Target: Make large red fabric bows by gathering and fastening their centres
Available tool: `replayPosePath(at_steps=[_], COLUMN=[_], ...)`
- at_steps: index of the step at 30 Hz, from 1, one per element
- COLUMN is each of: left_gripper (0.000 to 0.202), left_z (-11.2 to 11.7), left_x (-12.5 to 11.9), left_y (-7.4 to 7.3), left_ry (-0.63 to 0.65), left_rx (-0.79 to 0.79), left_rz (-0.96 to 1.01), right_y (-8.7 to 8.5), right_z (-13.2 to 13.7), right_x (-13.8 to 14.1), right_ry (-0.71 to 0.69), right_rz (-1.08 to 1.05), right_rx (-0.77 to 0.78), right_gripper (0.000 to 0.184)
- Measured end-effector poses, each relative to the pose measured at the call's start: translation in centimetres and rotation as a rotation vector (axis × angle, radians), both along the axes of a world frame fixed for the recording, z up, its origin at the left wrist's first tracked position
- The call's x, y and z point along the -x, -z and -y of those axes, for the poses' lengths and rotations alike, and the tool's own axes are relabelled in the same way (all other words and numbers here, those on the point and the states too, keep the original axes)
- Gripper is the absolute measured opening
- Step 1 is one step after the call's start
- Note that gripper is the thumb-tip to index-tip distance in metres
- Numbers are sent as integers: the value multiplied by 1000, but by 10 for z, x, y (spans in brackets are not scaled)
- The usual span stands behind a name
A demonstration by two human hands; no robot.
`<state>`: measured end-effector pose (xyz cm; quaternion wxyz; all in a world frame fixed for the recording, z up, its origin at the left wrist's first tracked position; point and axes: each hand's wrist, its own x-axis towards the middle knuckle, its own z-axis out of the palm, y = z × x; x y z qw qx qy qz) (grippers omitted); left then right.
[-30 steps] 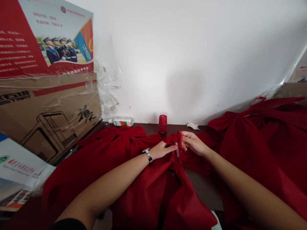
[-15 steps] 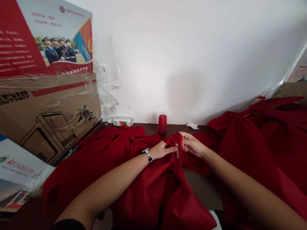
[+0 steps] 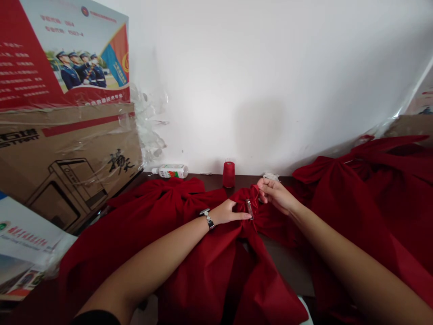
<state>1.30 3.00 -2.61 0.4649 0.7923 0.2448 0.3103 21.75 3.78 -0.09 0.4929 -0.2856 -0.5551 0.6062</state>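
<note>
A large red fabric bow (image 3: 216,257) hangs in front of me, its long tails falling toward the bottom of the view. My left hand (image 3: 228,213) grips the bow at its gathered middle, the thumb lying across the lower part of a silver metal clip (image 3: 249,208) on the cloth. Just right of the knot, my right hand (image 3: 275,194) is closed in a pinch beside the red cloth. Whatever lies between those fingertips is too small to make out.
A cone of red thread (image 3: 229,175) with needles on top stands by the wall. Left of it lies a white bottle (image 3: 172,171); a crumpled white scrap (image 3: 271,176) sits to the right. More red bows (image 3: 352,194) lie on both sides. Cardboard boxes (image 3: 84,167) rise at left.
My right hand has drawn slightly up and right, away from the knot. The clip has tilted a little, and my left thumb has slid lower on it.
</note>
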Motion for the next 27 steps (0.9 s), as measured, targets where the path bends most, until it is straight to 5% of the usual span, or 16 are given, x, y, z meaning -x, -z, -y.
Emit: replayPosePath(at_steps=[8,13,16,20,23,27], left_gripper=[64,66,64,59,51,45], left_z=[0,2,2,4,6,8], left_x=[0,-3,-4,-3,-3,-4], left_y=[0,-2,-2,-3,-3,-3], left_ry=[-15,-78,-89,-96,-118,-162], left_rx=[-32,-47,-53,-84,-136,-239], left_rz=[-32,-40,-33,-59,-78,-83], right_y=[-18,-37,-42,-30,-15,-2], right_z=[-16,-10,-3,-10,-24,-39], right_x=[-38,-59,-65,-69,-74,-88], right_ry=[249,346,245,65,239,520], right_rz=[-240,-253,-17,636,949,982], right_rx=[-29,-178,-213,-224,-286,-308], right_gripper=[21,19,20,24,16,12])
